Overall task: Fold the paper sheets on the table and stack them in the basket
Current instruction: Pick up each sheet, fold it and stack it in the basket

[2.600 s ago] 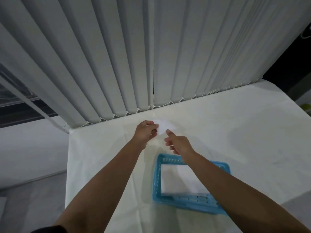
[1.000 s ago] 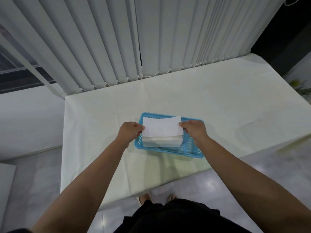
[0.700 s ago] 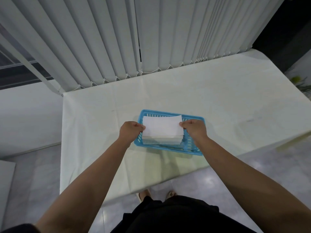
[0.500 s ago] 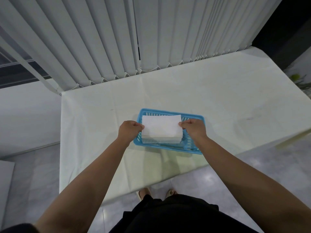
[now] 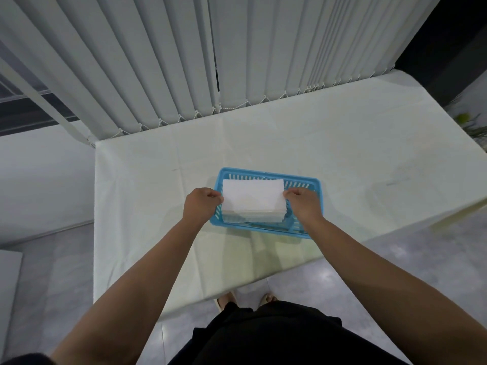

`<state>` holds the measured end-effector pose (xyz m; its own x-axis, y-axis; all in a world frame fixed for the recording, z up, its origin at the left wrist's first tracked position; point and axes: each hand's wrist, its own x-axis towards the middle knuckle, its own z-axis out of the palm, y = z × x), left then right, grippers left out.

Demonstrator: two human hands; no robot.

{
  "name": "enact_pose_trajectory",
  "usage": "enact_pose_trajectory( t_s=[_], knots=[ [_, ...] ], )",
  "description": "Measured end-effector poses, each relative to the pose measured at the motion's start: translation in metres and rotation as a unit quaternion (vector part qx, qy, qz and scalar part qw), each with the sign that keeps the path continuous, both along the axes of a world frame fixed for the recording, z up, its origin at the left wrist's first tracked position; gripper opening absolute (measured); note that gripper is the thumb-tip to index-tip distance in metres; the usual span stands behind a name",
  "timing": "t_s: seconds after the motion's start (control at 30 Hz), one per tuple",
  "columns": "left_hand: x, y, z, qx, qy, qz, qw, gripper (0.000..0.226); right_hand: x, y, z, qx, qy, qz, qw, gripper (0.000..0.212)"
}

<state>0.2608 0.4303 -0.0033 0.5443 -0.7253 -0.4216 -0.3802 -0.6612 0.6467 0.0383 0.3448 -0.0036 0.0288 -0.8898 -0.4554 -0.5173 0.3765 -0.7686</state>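
Both hands are at the basket: the left hand (image 5: 201, 206) pinches the left short edge of a folded white sheet (image 5: 253, 194) and the right hand (image 5: 303, 204) pinches the opposite edge, fingers curled in on the paper. Between them the sheet is stretched flat and level over the stack of folded sheets (image 5: 253, 218) lying inside the blue basket (image 5: 315, 184). Whether it already touches the top of the stack cannot be told from this angle.

To finish the step well, the sheet should probably go down level, its edges squared to the stack below, and both pinches let go together so neither end drags it askew. A light press with flat fingers afterwards would settle it.

Slotted basket walls sit just outside each hand, the left knuckles over the left wall, so the fingers need to draw up and out rather than sideways. One lower sheet juts a little toward the person beneath the left hand.

Beyond the hands the cloth-covered table (image 5: 158, 180) runs to vertical blinds (image 5: 158, 61); far off past the right hand is a green plant (image 5: 471, 125). No unfolded sheets show on the table.
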Motion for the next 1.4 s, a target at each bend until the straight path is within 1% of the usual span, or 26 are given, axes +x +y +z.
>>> enact_pose_trajectory(
  t_s=[0.1,0.27,0.43,0.53,0.57,0.6,0.67,0.73,0.8,0.9,1.0,1.1,1.4],
  knots=[
    [-0.001,-0.001,-0.002,0.003,-0.011,-0.010,1.000,0.027,0.000,0.011,0.000,-0.019,0.033,0.042,0.998,0.028],
    [-0.002,-0.001,-0.005,0.010,-0.026,-0.030,0.999,0.032,0.002,0.021,0.000,-0.047,0.068,0.092,0.992,0.031],
    [-0.003,0.000,-0.007,0.001,-0.047,-0.047,0.998,0.032,0.001,0.024,-0.003,-0.043,0.076,0.093,0.992,0.033],
    [-0.003,0.001,-0.008,-0.013,-0.062,-0.028,0.998,0.031,-0.001,0.024,-0.008,-0.039,0.058,0.057,0.996,0.036],
    [-0.003,0.001,-0.008,-0.019,-0.065,-0.014,0.998,0.030,-0.003,0.024,-0.008,-0.054,0.053,0.040,0.996,0.036],
    [-0.003,0.000,-0.008,-0.026,-0.068,-0.001,0.997,0.029,-0.005,0.024,-0.008,-0.088,0.065,0.029,0.993,0.036],
    [0.000,-0.001,-0.009,-0.041,-0.078,0.014,0.996,0.028,-0.014,0.024,-0.006,-0.173,0.140,0.029,0.975,0.034],
    [0.003,-0.002,-0.013,-0.052,-0.094,0.019,0.994,0.027,-0.025,0.025,-0.005,-0.212,0.190,0.011,0.959,0.034],
    [0.006,-0.003,-0.015,-0.046,-0.111,0.018,0.993,0.026,-0.033,0.026,-0.004,-0.207,0.193,-0.001,0.959,0.031],
    [0.007,-0.006,-0.014,-0.031,-0.139,0.009,0.990,0.029,-0.035,0.031,-0.008,-0.199,0.199,0.038,0.959,0.030],
    [0.009,-0.008,-0.013,-0.033,-0.132,-0.019,0.991,0.029,-0.024,0.037,-0.006,-0.143,0.169,0.067,0.973,0.032],
    [0.009,-0.006,-0.016,-0.035,-0.127,-0.052,0.990,0.031,-0.013,0.041,-0.004,-0.109,0.164,0.069,0.978,0.033],
    [0.012,-0.010,-0.019,-0.040,-0.104,-0.066,0.992,0.033,-0.006,0.048,-0.010,-0.089,0.139,0.078,0.983,0.044]
  ],
)
